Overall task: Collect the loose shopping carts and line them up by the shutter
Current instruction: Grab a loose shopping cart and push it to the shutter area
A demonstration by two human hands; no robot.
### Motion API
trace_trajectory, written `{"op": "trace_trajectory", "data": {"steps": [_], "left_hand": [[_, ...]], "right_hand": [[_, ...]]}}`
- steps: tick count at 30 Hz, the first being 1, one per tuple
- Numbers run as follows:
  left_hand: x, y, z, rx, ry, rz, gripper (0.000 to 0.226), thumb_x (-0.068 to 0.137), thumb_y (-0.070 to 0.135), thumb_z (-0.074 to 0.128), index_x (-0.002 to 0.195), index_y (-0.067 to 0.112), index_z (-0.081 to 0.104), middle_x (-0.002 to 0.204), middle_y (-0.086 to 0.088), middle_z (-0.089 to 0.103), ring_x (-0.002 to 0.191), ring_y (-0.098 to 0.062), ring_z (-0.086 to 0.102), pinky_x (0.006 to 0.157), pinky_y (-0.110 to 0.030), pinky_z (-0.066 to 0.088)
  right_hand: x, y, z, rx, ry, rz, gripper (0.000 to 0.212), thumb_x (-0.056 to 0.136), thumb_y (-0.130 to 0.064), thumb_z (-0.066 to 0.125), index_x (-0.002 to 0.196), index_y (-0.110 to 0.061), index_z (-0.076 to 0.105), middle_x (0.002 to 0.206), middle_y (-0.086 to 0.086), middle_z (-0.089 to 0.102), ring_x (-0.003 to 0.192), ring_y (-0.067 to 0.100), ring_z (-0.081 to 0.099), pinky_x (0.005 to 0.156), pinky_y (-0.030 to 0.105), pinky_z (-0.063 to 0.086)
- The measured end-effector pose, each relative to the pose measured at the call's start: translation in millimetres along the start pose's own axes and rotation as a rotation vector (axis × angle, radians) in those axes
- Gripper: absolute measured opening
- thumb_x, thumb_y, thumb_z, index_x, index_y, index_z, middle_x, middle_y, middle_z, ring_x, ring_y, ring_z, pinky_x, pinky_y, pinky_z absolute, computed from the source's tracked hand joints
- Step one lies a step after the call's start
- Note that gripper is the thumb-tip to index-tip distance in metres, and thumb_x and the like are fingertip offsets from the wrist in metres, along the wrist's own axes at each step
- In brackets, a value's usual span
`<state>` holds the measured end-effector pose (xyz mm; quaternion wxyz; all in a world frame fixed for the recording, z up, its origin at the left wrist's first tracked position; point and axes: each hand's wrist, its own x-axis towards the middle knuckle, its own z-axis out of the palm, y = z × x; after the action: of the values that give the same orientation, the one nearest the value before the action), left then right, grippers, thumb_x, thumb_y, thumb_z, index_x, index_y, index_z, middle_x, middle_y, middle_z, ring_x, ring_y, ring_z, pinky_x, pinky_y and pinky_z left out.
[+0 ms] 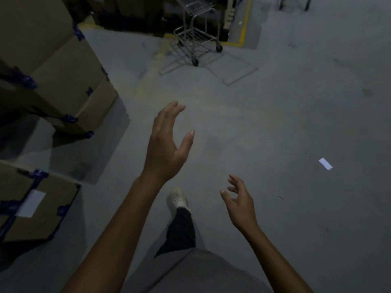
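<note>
Wire shopping cart beyond empty left hand.

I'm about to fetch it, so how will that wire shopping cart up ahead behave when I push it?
The shopping cart will probably roll readily, since it stands on small casters on a smooth floor. Its open wire frame looks stiff and empty where visible, so likely light. Being tall and narrow, it might tip if shoved hard.

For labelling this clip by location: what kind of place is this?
Probably a store's stockroom or warehouse: stacked, taped cardboard boxes, a metal shopping cart, and a yellow line painted on the concrete floor.
</note>
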<state>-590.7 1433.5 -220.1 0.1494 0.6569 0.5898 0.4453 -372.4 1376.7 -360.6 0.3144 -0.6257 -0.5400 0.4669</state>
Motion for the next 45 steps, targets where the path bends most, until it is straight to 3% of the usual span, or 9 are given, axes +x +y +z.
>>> {"op": "trace_trajectory", "data": {"steps": [9, 16, 21, 29, 34, 38, 39, 42, 45], "left_hand": [[168, -149, 54, 0.085, -0.253, -0.155, 0.059, 0.098, 0.031, 0.058, 0.15, 0.015, 0.034, 0.153, -0.004, 0.038, 0.142, -0.019, 0.032, 0.113, -0.037, 0.034], [274, -229, 97, 0.126, -0.484, -0.267, 0.063, 0.101, 0.037, 0.053, 0.154, 0.018, 0.026, 0.158, -0.001, 0.032, 0.144, -0.017, 0.027, 0.11, -0.026, 0.025], [366, -276, 157, 0.156, -0.563, -0.312, 0.061, 0.101, 0.038, 0.052, 0.154, 0.02, 0.026, 0.158, 0.0, 0.03, 0.144, -0.017, 0.027, 0.111, -0.028, 0.027], [607, -293, 261, 0.174, -0.444, -0.241, 0.057, 0.1, 0.031, 0.057, 0.15, 0.015, 0.035, 0.152, -0.005, 0.037, 0.139, -0.021, 0.034, 0.106, -0.02, 0.025], [772, -268, 292, 0.172, -0.279, -0.093, 0.055, 0.096, 0.033, 0.056, 0.145, 0.012, 0.042, 0.149, -0.009, 0.041, 0.139, -0.024, 0.036, 0.113, -0.035, 0.033], [874, -264, 310, 0.154, -0.132, -0.023, 0.054, 0.093, 0.032, 0.057, 0.142, 0.012, 0.046, 0.152, -0.01, 0.039, 0.14, -0.019, 0.035, 0.109, -0.011, 0.022], [896, -267, 316, 0.146, -0.112, -0.011, 0.054, 0.093, 0.031, 0.057, 0.143, 0.013, 0.045, 0.153, -0.01, 0.037, 0.143, -0.019, 0.033, 0.11, -0.011, 0.02], [955, -287, 340, 0.13, -0.079, 0.015, 0.053, 0.094, 0.029, 0.057, 0.144, 0.016, 0.044, 0.157, -0.009, 0.033, 0.147, -0.022, 0.028, 0.116, -0.029, 0.025], [1012, -328, 372, 0.118, -0.077, -0.008, 0.053, 0.094, 0.03, 0.057, 0.144, 0.016, 0.045, 0.157, -0.008, 0.032, 0.147, -0.021, 0.027, 0.116, -0.033, 0.026]], "right_hand": [[248, -132, 34, -0.007, 0.11, -0.124, 0.052, 0.095, -0.022, 0.066, 0.143, -0.023, 0.044, 0.141, -0.001, 0.052, 0.118, 0.012, 0.054, 0.075, 0.007, 0.044], [419, -256, 3, 0.045, 0.233, -0.35, 0.051, 0.095, -0.02, 0.066, 0.142, -0.02, 0.046, 0.14, -0.001, 0.054, 0.118, 0.011, 0.055, 0.075, 0.004, 0.046], [549, -290, -25, 0.066, 0.283, -0.429, 0.051, 0.096, -0.019, 0.065, 0.143, -0.019, 0.046, 0.14, -0.003, 0.054, 0.119, 0.009, 0.055, 0.078, 0.008, 0.049], [761, -270, -77, 0.134, 0.242, -0.296, 0.05, 0.095, -0.017, 0.066, 0.141, -0.02, 0.047, 0.136, -0.002, 0.056, 0.117, 0.011, 0.056, 0.077, 0.005, 0.047], [861, -255, -106, 0.131, 0.203, -0.161, 0.048, 0.094, -0.014, 0.066, 0.139, -0.018, 0.049, 0.133, 0.0, 0.058, 0.115, 0.017, 0.058, 0.074, 0.008, 0.047], [931, -241, -118, 0.1, 0.187, -0.06, 0.043, 0.095, -0.014, 0.066, 0.135, -0.017, 0.052, 0.129, 0.001, 0.06, 0.114, 0.019, 0.06, 0.073, 0.004, 0.045], [949, -238, -120, 0.093, 0.181, -0.034, 0.043, 0.095, -0.015, 0.065, 0.135, -0.017, 0.052, 0.129, 0.002, 0.06, 0.113, 0.018, 0.06, 0.073, 0.004, 0.044], [1011, -232, -124, 0.075, 0.166, 0.024, 0.043, 0.095, -0.016, 0.065, 0.137, -0.017, 0.052, 0.13, 0.002, 0.06, 0.113, 0.018, 0.06, 0.077, 0.011, 0.044], [1089, -234, -123, 0.062, 0.15, 0.042, 0.042, 0.095, -0.015, 0.065, 0.134, -0.019, 0.052, 0.128, 0.0, 0.06, 0.11, 0.016, 0.061, 0.085, 0.025, 0.051]]}}
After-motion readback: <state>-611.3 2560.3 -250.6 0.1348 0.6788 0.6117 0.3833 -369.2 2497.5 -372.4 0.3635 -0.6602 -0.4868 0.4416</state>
